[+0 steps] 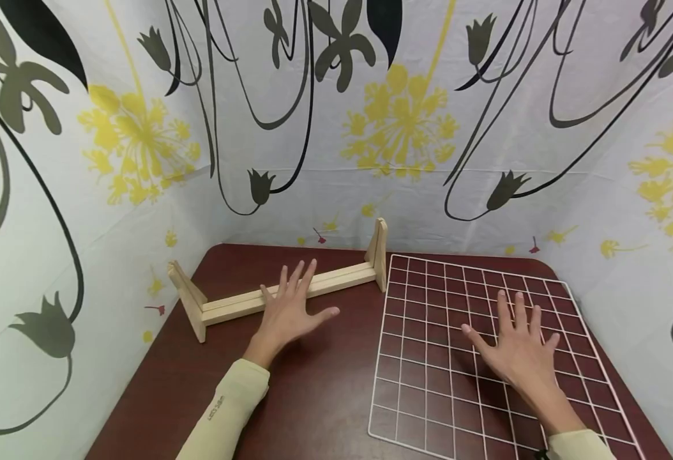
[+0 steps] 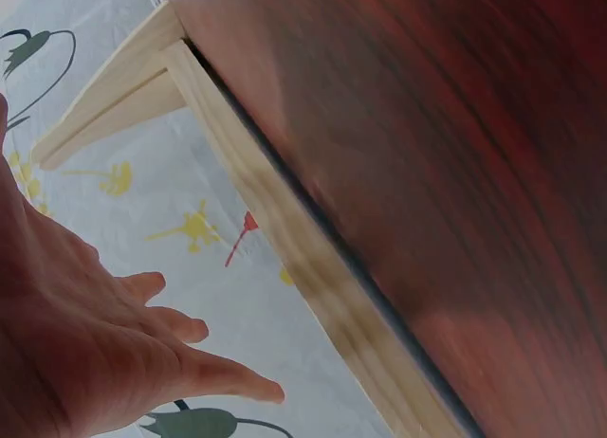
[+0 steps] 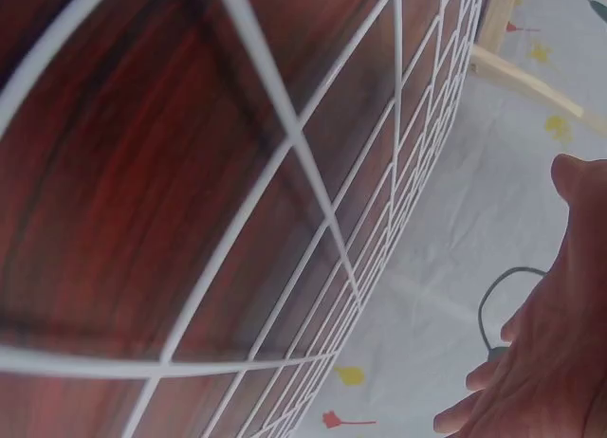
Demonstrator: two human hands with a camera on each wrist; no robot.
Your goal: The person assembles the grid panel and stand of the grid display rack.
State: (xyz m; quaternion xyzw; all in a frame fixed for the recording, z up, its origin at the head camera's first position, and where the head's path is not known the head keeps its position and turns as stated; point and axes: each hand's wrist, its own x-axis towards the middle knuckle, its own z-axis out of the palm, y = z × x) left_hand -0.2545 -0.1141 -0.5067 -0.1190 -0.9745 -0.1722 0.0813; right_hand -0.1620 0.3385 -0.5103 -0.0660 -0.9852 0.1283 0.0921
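A light wooden stand (image 1: 336, 278) lies across the back left of the table, a long double bar with a tapered upright at each end. My left hand (image 1: 288, 311), fingers straight and spread, is over the bar's near side. The left wrist view shows the wooden bar (image 2: 285, 239) and one upright, with the left hand (image 2: 85, 334) apart from them. At the right, a white wire grid panel (image 1: 411, 364) lies on the table. Above it my right hand (image 1: 520, 354) is spread and holds nothing. In the right wrist view a gap shows between the right hand (image 3: 550, 353) and the grid (image 3: 285, 144).
The dark red-brown table (image 1: 313, 396) has rounded back corners. Behind and at both sides hangs a white cloth (image 1: 325, 147) printed with grey and yellow flowers. The stand's right upright (image 1: 378, 255) stands close beside the grid's back left corner.
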